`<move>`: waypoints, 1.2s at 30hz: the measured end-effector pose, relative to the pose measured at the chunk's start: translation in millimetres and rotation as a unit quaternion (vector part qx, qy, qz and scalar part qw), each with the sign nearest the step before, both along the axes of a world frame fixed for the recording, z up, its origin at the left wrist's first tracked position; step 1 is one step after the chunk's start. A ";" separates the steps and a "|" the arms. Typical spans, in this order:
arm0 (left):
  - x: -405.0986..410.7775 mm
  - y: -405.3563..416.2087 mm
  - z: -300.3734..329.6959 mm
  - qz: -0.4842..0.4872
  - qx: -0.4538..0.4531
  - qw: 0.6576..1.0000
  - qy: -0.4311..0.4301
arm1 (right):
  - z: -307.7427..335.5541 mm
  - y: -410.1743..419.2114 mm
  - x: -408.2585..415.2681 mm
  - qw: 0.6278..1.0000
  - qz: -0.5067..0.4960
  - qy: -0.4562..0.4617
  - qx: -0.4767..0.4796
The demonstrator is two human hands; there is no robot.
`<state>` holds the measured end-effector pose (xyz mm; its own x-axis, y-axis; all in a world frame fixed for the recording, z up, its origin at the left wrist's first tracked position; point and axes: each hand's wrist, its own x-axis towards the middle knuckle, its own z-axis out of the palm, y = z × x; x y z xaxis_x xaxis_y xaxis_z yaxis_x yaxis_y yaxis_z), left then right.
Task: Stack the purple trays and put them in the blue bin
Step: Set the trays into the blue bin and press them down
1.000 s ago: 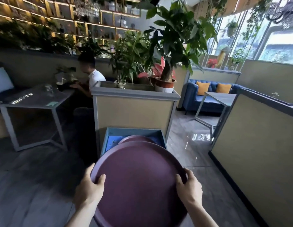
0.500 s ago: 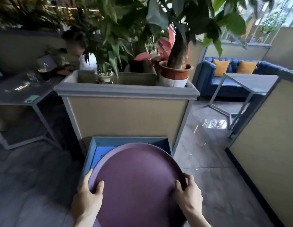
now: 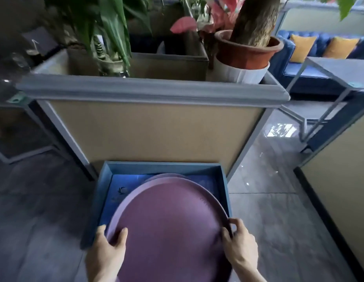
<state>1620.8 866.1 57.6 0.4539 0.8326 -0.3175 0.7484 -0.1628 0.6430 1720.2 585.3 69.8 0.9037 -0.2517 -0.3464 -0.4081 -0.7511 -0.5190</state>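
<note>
A round purple tray (image 3: 169,226) fills the lower middle of the head view, held over the blue bin (image 3: 162,166) that stands on the floor. My left hand (image 3: 106,253) grips the tray's left rim with the thumb on top. My right hand (image 3: 239,248) grips its right rim. Behind the tray's far edge, the rim of another purple tray (image 3: 167,175) shows inside the bin. The bin's blue bottom (image 3: 124,192) is visible at the left; the rest is hidden by the held tray.
A tall tan planter box (image 3: 154,127) with a grey rim stands right behind the bin, carrying a potted tree (image 3: 246,51) and leafy plants. A tan partition (image 3: 340,180) is at the right, a grey table (image 3: 340,70) and blue sofa beyond. Grey tiled floor surrounds the bin.
I have come closer to the bin and the view has tilted down. The held tray has dropped lower over the bin's near half. Both hands keep their grip.
</note>
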 end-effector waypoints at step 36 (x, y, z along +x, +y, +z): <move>81.7 59.7 -119.0 -0.084 0.134 0.981 0.109 | -81.8 59.0 86.7 0.992 0.027 -0.012 -0.119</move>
<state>1702.5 925.8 -61.4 0.5380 0.8184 -0.2019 0.8114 -0.4379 0.3871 1806.9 644.3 -12.0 0.9250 -0.2758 -0.2614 -0.3546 -0.8739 -0.3325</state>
